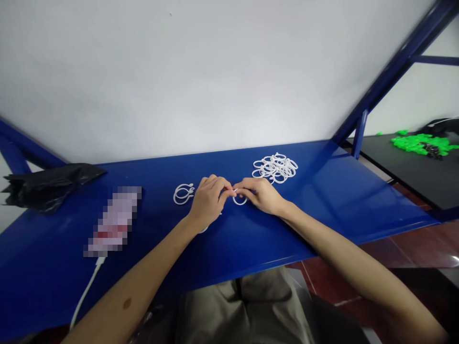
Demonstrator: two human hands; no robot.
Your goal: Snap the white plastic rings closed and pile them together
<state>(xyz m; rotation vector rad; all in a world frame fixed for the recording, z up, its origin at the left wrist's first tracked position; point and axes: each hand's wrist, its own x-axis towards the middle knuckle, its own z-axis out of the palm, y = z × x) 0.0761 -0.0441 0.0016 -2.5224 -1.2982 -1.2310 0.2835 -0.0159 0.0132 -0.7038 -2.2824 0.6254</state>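
Note:
Both hands meet over the middle of the blue shelf [265, 239], pinching one white plastic curtain ring [240, 204] at its top. My left hand [210, 198] grips it between thumb and fingertips. From the other side, my right hand [263, 195] has its fingers closed on the same ring. Fingertips cover the ring's upper part, so whether its ends are joined there is hidden. Beyond my right hand lies a heap of similar white rings [275, 168]. A few more rings [183, 194] rest just left of my left hand, and another ring [203, 231] is partly hidden under that wrist.
On the left are a crumpled black plastic bag [53, 184] and a blurred phone-like object [114, 217] with a white cable [86, 289]. Blue frame bars [387, 76] rise on the right. Bright green pieces [423, 142] lie on a black table [412, 177] beyond.

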